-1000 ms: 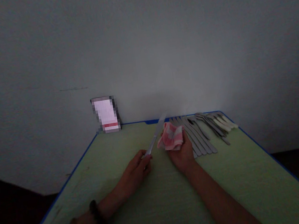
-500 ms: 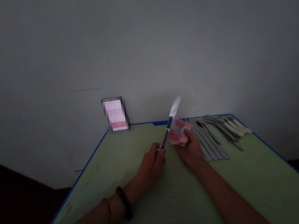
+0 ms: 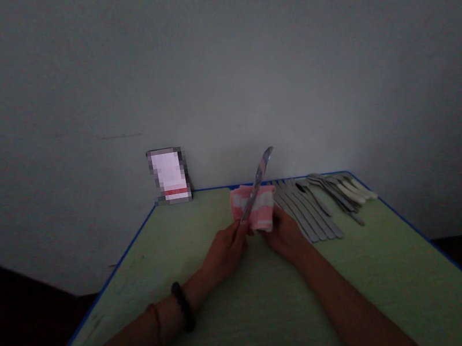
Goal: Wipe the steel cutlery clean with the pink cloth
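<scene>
My left hand [image 3: 227,248] pinches the handle end of a shiny metal table knife [image 3: 260,172], whose blade points up and away to the right. Behind the knife, a folded pink and white cloth [image 3: 266,205] rests in my right hand [image 3: 285,235]. Its fingers are mostly hidden under the cloth. The knife crosses in front of the cloth; whether they touch I cannot tell. Just right of my right hand, several metal knives [image 3: 318,223] lie side by side on the table.
Further right on the green, blue-edged table [image 3: 254,321] lie a dark-headed spoon [image 3: 316,200], a bunch of metal cutlery [image 3: 337,194] and several pale-handled pieces [image 3: 356,191]. A phone-like device [image 3: 170,174] with a blurred, lit screen stands at the back left against the wall [image 3: 285,71].
My right hand has brought the cloth left, from beside the knife to behind it. The knife has turned, so its blade now looks narrower. The view has shifted slightly.
</scene>
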The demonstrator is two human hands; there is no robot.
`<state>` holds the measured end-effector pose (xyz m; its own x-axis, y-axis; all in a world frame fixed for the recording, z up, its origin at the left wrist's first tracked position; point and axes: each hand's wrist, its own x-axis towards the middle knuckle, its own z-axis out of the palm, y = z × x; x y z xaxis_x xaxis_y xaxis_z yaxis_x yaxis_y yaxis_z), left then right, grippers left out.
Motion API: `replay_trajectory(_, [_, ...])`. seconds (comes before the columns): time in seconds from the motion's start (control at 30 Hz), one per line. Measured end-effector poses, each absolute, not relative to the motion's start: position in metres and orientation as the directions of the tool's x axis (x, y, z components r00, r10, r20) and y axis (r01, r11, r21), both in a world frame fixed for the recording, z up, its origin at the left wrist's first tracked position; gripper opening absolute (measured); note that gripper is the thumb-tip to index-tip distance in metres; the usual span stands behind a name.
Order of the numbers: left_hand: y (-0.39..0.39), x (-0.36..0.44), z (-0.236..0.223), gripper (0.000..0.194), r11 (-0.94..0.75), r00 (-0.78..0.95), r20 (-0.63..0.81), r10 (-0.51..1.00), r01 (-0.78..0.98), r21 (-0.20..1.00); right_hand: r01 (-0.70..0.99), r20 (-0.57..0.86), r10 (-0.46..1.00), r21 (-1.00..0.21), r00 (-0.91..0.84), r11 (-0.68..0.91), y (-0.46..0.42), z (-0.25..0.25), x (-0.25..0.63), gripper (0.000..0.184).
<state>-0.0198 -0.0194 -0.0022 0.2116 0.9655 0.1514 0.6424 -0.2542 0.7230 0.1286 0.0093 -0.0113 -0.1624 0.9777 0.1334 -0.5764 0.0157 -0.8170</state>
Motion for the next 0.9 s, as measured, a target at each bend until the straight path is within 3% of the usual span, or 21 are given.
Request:
replay_trajectory(0.17, [-0.020, -0.021, -0.004, 0.030, -0.305, 0.315, 0.105, 0.943, 0.696, 0.650, -0.572, 0.123, 0.971, -0.820, -0.206, -0.018, 0.012, -0.021, 0.121, 0.027])
replay_trajectory(0.43, [-0.034, -0.021, 0.010, 0.033, -0.464, 0.573, 0.099, 0.814, 0.537, 0.705, -0.735, -0.006, 0.999, -0.677, -0.048, -0.040, 0.023, -0.017, 0.129, 0.026])
replay_trajectory(0.73, [-0.022, -0.023, -0.003, 0.039, -0.406, 0.435, 0.150, 0.888, 0.586, 0.702, -0.577, 0.134, 0.913, -0.807, -0.384, -0.124, 0.004, -0.013, 0.125, 0.031])
replay_trajectory(0.9, [-0.025, -0.022, 0.000, 0.041, -0.417, 0.467, 0.127, 0.875, 0.593, 0.689, -0.586, 0.118, 0.914, -0.797, -0.387, -0.146, 0.004, -0.010, 0.129, 0.029])
